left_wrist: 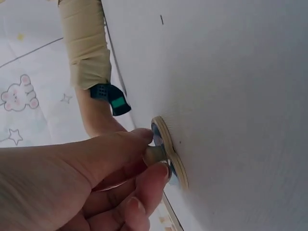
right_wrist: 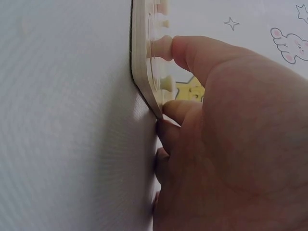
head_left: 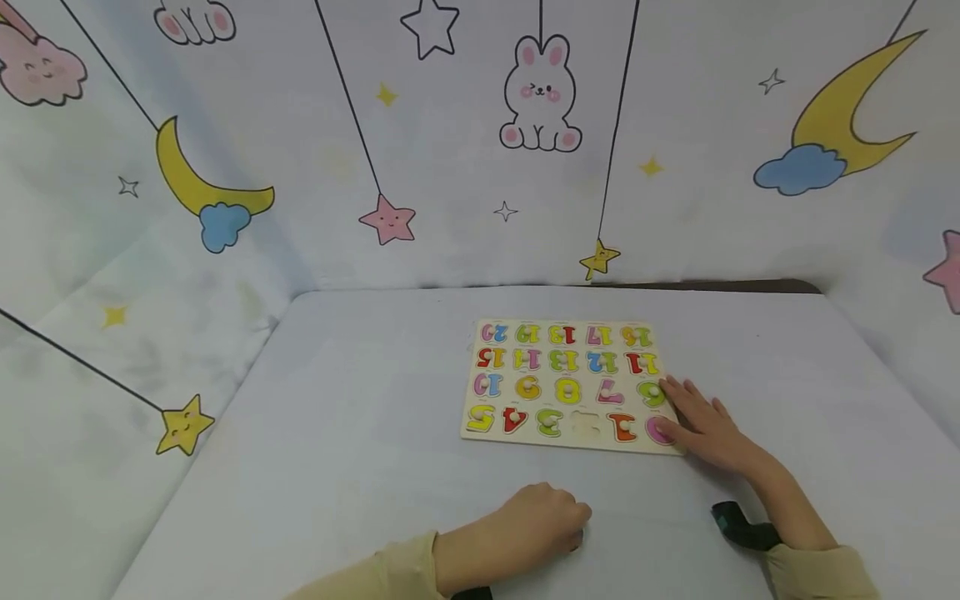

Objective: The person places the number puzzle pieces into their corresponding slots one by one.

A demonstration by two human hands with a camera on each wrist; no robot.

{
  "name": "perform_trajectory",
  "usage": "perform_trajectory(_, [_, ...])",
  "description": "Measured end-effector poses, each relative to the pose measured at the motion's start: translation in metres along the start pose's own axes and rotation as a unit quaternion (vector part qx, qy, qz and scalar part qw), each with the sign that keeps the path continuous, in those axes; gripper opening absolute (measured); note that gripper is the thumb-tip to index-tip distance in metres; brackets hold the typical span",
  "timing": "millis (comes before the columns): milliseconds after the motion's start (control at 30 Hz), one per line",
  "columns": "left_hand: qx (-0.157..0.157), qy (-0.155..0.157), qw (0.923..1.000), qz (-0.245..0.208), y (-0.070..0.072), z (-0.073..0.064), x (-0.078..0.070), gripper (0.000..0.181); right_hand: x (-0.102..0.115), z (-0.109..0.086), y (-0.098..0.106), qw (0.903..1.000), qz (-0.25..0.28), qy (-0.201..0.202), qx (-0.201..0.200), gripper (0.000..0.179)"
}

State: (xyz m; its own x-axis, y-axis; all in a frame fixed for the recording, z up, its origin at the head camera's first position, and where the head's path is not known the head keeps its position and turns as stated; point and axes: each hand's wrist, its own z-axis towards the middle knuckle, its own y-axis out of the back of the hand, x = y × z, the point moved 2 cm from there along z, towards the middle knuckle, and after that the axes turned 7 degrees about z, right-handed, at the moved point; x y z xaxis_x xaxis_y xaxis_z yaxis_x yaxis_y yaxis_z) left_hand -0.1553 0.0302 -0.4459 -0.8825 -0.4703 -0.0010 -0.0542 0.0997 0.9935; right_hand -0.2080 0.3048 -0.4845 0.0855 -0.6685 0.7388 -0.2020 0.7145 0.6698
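Note:
A wooden number puzzle board (head_left: 508, 392) lies flat on the table, its numerals upside down in the head view. One recess (head_left: 587, 423) between the 3 and the 1 has no piece in it. Nearer the front, my left hand (head_left: 528, 529) pinches a knobbed blue puzzle piece (left_wrist: 172, 159) between thumb and fingers, close over the white surface. The head view hides this piece. My right hand (head_left: 708, 429) rests at the board's right edge, fingers extended. Its thumb is right at the knob (right_wrist: 162, 47) of the pink 0 piece (head_left: 660, 430).
White cloth covers the table (head_left: 337, 417), and a patterned curtain (head_left: 450, 167) with moons, stars and rabbits stands behind it. A dark gap (head_left: 720, 286) runs along the far right table edge. Dark straps (head_left: 742, 527) sit on the wrists.

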Motion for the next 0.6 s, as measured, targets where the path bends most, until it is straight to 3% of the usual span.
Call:
perform_trajectory(100, [0.008, -0.006, 0.9998, -0.015, 0.001, 0.000, 0.003, 0.010, 0.000, 0.000, -0.001, 1.0000, 0.000, -0.002, -0.001, 0.076])
perform_trajectory(200, [-0.025, -0.008, 0.9994, -0.024, 0.007, 0.001, 0.012, 0.010, 0.001, 0.002, 0.001, 1.0000, -0.006, -0.002, -0.001, 0.077])
perform_trajectory(300, [-0.071, 0.005, 0.9972, -0.021, 0.022, 0.009, 0.027, 0.009, 0.001, 0.002, 0.001, 1.0000, -0.007, 0.001, -0.001, 0.077])
perform_trajectory(433, [-0.103, 0.034, 0.9932, -0.041, 0.039, 0.038, 0.050, 0.010, 0.001, 0.001, 0.001, 1.0000, -0.008, 0.002, -0.003, 0.076])
perform_trajectory(600, [-0.065, 0.053, 0.9913, -0.101, 0.026, 0.080, 0.078, 0.005, 0.001, 0.001, -0.001, 1.0000, -0.006, 0.005, -0.003, 0.074])
